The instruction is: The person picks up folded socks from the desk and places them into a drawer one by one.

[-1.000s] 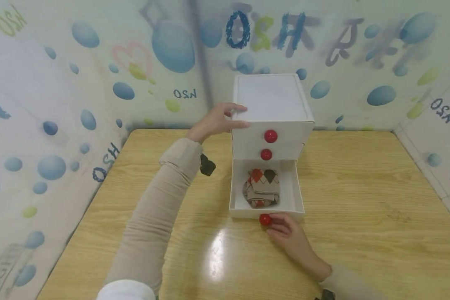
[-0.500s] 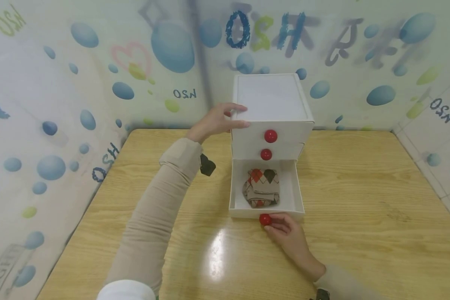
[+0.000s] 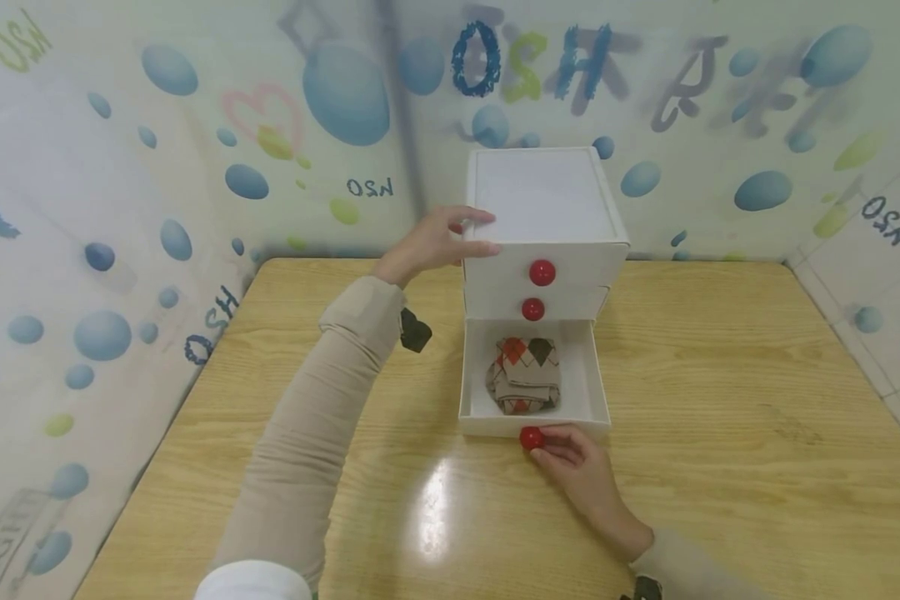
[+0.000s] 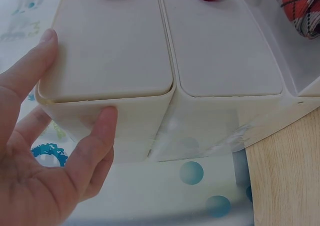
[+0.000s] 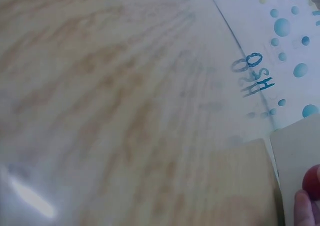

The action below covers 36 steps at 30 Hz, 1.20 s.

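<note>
A small white drawer cabinet (image 3: pixel 540 196) stands on the wooden table, its bottom drawer (image 3: pixel 581 379) pulled out. In that drawer lies a folded, beige argyle-patterned piece of knitwear (image 3: pixel 525 375) with orange and dark diamonds. My left hand (image 3: pixel 435 237) holds the cabinet's upper front left corner; in the left wrist view its fingers (image 4: pixel 102 131) lie against the side wall. With thumb and fingers, my right hand (image 3: pixel 585 483) pinches the round red knob (image 3: pixel 531 438) of the bottom drawer. The right wrist view catches only a fingertip at this knob (image 5: pixel 312 182).
Two upper drawers with red knobs, the top knob (image 3: pixel 542 272) and the middle knob (image 3: pixel 532 309), are closed. The wooden table (image 3: pixel 735 375) extends on both sides of the cabinet. Behind it rises a wall (image 3: pixel 450 167) printed with blue ovals and letters.
My right thumb has come up against the bottom drawer's knob, and the right wrist has shifted slightly left. The drawer, the knitwear and my left hand have stayed in place.
</note>
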{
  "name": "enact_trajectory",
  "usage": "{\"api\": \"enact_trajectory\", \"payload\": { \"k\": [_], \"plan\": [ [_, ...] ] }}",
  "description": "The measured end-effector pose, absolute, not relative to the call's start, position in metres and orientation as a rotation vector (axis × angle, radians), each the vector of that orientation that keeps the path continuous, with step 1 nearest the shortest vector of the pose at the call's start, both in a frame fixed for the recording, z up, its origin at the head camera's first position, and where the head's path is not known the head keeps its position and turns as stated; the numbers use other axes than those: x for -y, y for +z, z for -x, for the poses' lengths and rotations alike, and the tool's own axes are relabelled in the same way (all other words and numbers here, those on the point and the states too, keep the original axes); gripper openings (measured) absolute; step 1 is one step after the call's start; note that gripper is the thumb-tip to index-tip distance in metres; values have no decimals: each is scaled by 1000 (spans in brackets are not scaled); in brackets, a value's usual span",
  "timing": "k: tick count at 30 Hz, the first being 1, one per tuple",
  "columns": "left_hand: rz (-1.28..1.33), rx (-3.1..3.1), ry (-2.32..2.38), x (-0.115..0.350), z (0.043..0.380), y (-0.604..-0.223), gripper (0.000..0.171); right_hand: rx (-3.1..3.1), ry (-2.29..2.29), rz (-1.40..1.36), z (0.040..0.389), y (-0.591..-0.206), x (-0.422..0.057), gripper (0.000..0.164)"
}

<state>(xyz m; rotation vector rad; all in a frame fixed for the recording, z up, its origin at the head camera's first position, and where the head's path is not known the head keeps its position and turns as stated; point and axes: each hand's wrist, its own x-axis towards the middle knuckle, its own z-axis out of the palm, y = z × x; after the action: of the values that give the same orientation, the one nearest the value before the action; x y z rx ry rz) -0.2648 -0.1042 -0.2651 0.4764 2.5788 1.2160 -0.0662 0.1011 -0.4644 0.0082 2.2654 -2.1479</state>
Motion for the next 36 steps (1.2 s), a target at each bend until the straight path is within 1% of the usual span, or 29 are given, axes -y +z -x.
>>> {"api": "enact_trajectory", "payload": {
  "k": [4, 19, 26, 36],
  "plan": [
    [-480, -2582, 1218, 105, 264, -265, 57, -2255, -2121, -15, 69, -461, -103, 31],
    [-477, -2597, 1206, 106, 263, -264, 57, -2340, -2175, 238, 98, -457, -105, 25],
    [-475, -2610, 1184, 105, 262, -263, 56, -2321, -2117, 126, 115, -451, -106, 28],
    [-481, -2617, 1164, 104, 262, -263, 57, -2395, -2113, 147, 146, -456, -107, 28]
  ]
}}
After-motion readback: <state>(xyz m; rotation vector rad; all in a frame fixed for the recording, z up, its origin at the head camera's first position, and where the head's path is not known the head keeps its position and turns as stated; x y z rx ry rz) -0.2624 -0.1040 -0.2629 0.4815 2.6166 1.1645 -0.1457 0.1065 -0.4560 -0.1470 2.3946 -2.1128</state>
